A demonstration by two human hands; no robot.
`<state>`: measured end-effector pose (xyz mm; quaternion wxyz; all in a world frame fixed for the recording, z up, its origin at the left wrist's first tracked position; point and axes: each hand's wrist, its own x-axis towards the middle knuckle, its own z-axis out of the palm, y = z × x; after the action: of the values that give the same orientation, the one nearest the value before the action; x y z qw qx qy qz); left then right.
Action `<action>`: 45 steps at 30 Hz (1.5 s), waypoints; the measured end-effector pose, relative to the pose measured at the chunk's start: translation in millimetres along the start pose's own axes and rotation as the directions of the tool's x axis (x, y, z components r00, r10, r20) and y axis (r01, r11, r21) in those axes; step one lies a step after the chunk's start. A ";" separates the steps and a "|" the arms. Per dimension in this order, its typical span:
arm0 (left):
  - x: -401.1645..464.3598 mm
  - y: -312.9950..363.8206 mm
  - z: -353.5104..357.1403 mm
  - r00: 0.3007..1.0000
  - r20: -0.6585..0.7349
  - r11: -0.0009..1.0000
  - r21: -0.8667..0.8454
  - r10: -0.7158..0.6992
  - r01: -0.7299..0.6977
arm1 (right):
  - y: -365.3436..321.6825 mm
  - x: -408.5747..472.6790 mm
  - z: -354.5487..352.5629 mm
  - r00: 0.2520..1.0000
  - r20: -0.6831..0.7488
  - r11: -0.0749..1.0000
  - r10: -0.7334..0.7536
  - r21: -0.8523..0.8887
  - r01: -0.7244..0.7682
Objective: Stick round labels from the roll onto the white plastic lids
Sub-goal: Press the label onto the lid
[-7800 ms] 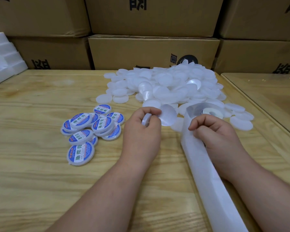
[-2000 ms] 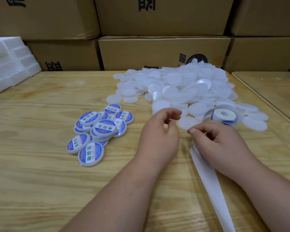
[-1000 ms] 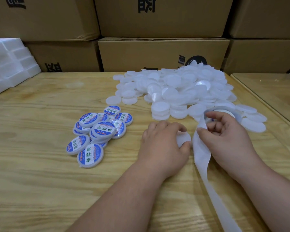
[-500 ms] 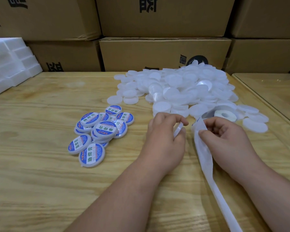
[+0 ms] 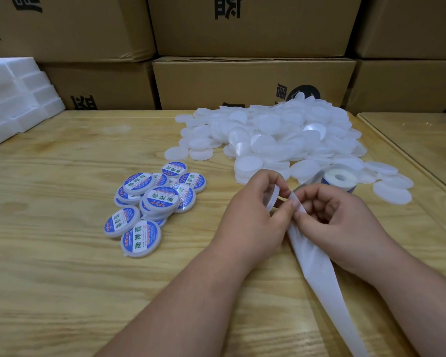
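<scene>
Lid in my left hand (image 5: pixel 250 217), strip in my right hand (image 5: pixel 337 222).
My left fingers (image 5: pixel 268 180) pinch the lid (image 5: pixel 273 198) on edge; right fingers curl round the backing strip (image 5: pixel 317 269) just beside it.

A: What does the person wear on the arms?

B: Nothing that shows. Both forearms come in bare from the lower edge of the frame, with no sleeve or cuff in sight.

A: And the hands?

B: The left hand (image 5: pixel 250 217), at centre, and the right hand (image 5: pixel 340 222), just right of centre, are ungloved. I see no ring, watch or band on fingers or wrists. The fingernails that show look short and unpainted.
</scene>
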<state>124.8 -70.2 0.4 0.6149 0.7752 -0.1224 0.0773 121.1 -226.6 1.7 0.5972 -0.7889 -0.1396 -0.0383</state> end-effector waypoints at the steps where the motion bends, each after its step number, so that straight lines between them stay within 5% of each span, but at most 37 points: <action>1: 0.2 -0.3 -0.1 1.000 -0.002 1.000 0.001 -0.002 0.002 | 0.0 -0.3 -0.6 1.000 0.003 1.000 0.000 -0.001 0.000; 15: 1.1 -2.0 -0.3 0.997 -0.077 1.000 0.030 0.005 -0.002 | -3.2 -0.5 -2.9 0.999 -0.001 0.997 0.051 0.052 -0.051; 24: 4.8 -2.6 -3.0 0.956 -0.275 0.994 -0.038 -0.107 0.100 | -3.6 -1.8 -2.3 0.991 -0.124 0.989 0.040 0.144 -0.022; 34: -1.5 2.4 0.1 0.998 -0.055 0.999 0.032 -0.029 0.031 | -0.1 1.3 -1.6 0.995 -0.096 0.993 0.025 0.117 -0.014; 45: 0.1 1.8 -1.1 0.994 -0.101 0.999 -0.010 -0.052 0.051 | 2.2 3.3 -1.2 0.997 -0.077 0.997 0.031 0.068 -0.026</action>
<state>124.4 -69.5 2.4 0.6248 0.7710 -0.0714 0.1001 124.9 -227.7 0.8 0.6289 -0.7682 -0.1061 -0.0561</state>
